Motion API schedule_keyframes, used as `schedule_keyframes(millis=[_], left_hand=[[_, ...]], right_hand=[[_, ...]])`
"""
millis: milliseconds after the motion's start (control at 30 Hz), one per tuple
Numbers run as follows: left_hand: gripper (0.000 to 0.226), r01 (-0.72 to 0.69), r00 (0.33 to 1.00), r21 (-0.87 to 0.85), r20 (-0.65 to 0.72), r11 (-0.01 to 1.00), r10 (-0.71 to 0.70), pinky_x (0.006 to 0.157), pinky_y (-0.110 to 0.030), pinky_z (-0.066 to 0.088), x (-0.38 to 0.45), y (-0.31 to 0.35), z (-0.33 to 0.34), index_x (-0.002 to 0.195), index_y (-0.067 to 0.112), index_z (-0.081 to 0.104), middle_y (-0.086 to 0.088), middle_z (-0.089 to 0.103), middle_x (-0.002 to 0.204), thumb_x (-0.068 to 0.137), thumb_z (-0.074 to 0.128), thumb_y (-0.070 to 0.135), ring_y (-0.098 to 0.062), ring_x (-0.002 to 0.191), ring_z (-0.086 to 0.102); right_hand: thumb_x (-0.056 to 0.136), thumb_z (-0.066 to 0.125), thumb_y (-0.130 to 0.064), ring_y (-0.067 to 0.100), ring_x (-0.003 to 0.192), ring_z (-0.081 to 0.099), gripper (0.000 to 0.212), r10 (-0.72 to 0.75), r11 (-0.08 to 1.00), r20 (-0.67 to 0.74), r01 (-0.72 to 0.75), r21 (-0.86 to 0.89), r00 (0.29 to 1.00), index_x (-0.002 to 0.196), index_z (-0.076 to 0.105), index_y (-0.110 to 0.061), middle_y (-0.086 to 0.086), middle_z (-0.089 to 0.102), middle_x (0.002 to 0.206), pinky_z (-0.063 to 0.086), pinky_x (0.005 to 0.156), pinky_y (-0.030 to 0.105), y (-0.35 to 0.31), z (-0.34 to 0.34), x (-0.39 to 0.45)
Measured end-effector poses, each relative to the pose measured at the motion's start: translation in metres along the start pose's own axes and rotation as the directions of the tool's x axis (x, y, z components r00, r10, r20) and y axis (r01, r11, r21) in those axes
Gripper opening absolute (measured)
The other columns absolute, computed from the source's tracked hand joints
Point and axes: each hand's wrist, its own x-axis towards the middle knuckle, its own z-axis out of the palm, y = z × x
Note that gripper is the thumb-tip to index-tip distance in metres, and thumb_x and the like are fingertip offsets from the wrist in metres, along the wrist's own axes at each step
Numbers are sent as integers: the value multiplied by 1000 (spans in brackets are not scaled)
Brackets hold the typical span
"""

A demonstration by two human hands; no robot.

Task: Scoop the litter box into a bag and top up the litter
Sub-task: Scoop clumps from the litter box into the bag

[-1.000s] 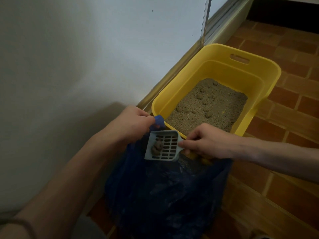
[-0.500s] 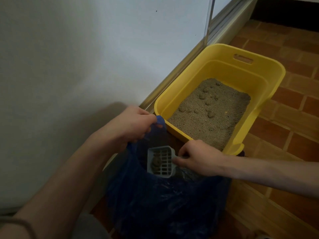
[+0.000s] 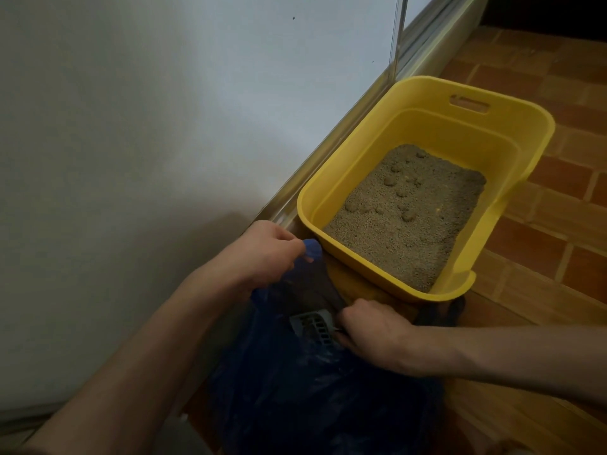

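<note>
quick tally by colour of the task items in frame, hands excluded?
Yellow: 1, the litter box
Blue: 1, the bag
Grey: 1, the scoop, lowered into the bag
Total: 3

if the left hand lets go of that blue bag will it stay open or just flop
Probably flop. The bag looks like thin, crinkled plastic, and its mouth stands only where the left hand pinches the rim up. It likely weighs little, so it could slide or tip if nudged. The scoop, gripped by the right hand, sits inside its mouth and may prop it slightly.
</note>
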Motion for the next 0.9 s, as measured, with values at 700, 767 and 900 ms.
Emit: schedule_keyframes(millis=[700,767,900], left_hand=[[21,-35,985,91,-164,995,49,59,-29,38,3,11,1,84,12,73,-7,55,74,95,57,19,-18,66,50],[21,-48,982,119,-174,992,68,55,-28,36,6,12,2,88,13,72,-6,56,74,97,55,20,-15,64,50],[24,-55,975,145,-208,988,84,52,-28,37,14,13,3,85,12,71,-5,55,68,97,54,22,-14,57,49]], right_hand=[[106,34,-46,11,77,61,33,-250,950,-265,183,-255,931,108,58,-24,-7,60,92,58,74,34,9,-64,-50],[100,31,-53,6,76,61,38,-224,969,-303,179,-169,926,105,60,-29,-11,61,89,58,73,29,17,-71,-63],[91,32,-64,-1,74,66,50,-123,990,-370,139,16,921,103,68,-32,-16,68,83,58,65,20,34,-91,-95]])
